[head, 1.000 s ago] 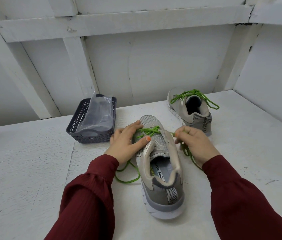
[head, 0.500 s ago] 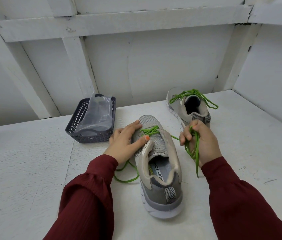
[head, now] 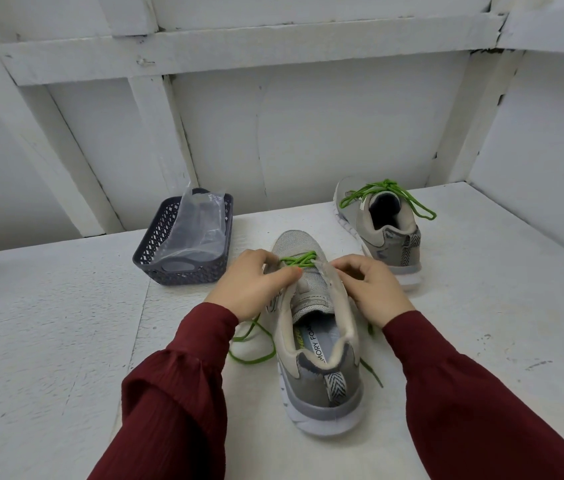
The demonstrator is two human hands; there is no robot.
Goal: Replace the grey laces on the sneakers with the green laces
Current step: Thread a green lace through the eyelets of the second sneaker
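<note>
Both arms reach forward from the lower edge of the view in dark red sleeves, the left sleeve (head: 176,393) and the right sleeve (head: 464,393) angling in toward each other. The wrists are bare. The left hand (head: 256,285) lies palm down, its fingers curled over the left side of the shoe (head: 318,344), and its thumb (nail painted orange) presses beside the green lace (head: 299,260). The right hand (head: 370,289), back facing up, has curled fingers, with thumb and fingertips pinched together at the shoe's right edge.
</note>
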